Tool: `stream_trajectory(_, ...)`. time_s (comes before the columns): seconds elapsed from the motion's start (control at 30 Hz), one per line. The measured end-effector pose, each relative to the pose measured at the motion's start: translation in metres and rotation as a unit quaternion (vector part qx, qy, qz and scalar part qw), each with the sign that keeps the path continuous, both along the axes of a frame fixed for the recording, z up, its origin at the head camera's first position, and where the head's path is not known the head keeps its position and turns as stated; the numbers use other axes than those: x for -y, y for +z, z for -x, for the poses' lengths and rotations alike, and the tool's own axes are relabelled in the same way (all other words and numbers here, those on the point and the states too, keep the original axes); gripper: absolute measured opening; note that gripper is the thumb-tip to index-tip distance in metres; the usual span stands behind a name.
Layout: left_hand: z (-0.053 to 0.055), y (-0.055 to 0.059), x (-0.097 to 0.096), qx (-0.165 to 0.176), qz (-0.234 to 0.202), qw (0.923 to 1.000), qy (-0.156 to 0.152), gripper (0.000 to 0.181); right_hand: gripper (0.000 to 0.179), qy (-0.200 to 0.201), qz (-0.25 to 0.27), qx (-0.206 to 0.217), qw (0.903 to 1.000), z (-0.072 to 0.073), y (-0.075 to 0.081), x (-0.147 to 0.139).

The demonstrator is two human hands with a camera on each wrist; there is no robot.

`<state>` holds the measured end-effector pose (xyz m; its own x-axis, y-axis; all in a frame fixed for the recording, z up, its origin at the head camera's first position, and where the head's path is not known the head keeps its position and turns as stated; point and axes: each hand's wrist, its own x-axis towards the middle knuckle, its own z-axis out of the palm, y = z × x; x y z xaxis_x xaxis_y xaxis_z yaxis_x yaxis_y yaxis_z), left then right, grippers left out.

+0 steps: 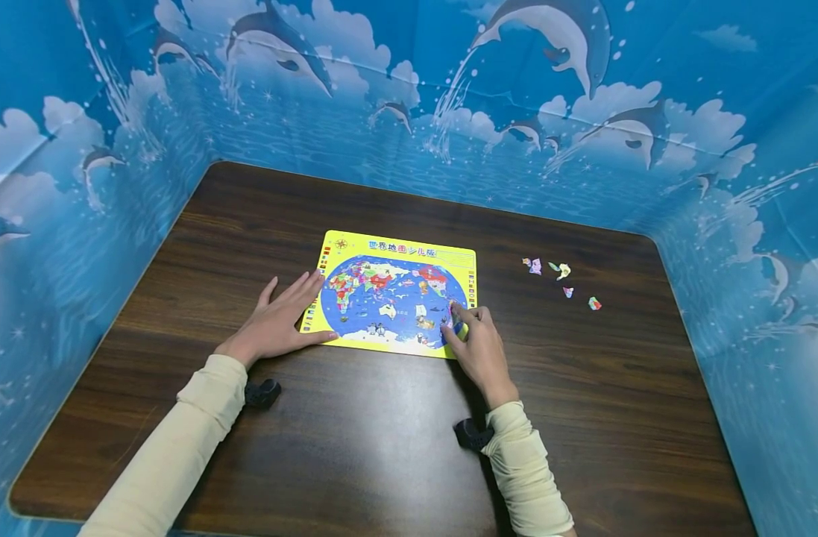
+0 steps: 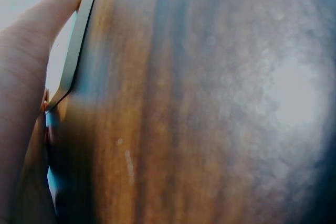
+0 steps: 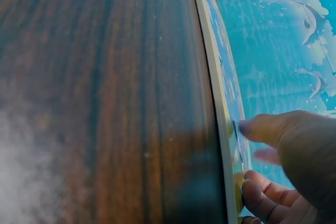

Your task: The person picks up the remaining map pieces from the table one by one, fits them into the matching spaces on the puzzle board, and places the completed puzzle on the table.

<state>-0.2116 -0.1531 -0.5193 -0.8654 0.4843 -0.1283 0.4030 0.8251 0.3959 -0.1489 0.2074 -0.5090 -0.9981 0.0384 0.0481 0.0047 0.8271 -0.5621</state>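
Note:
A yellow-bordered world map jigsaw board (image 1: 388, 339) lies flat on the dark wooden table. My left hand (image 1: 277, 317) rests at its left edge with fingers spread, the thumb on the lower border. In the left wrist view the thumb (image 2: 26, 40) lies over the board's edge. At the map's right side, my right hand (image 1: 479, 350) pinches a small pinkish puzzle piece (image 1: 448, 316) between thumb and fingers, low against the board. The fingers partly cover the piece. A bare yellow patch (image 1: 461, 329) shows beside it.
Several loose puzzle pieces (image 1: 535, 266) lie to the right of the board, among them a red-and-green one (image 1: 594, 303). A blue dolphin-print curtain (image 1: 409, 112) stands behind and beside the table (image 1: 382, 432). Black straps (image 1: 473, 435) sit on both wrists.

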Motion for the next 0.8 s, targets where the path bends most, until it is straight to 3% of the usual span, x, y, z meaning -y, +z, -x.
stream_trajectory(0.43,0.0009,-0.0026,0.0003,-0.001,-0.002,1.0,0.001,0.108,0.039,0.011,0.001,-0.014,0.9998,-0.0016,-0.0007,0.0009)
stream_trajectory(0.8,0.0006,-0.0019,-0.0002,0.002,0.002,1.0,0.003,0.108,0.049,0.012,0.023,0.003,0.9996,-0.0022,0.0016,-0.004)
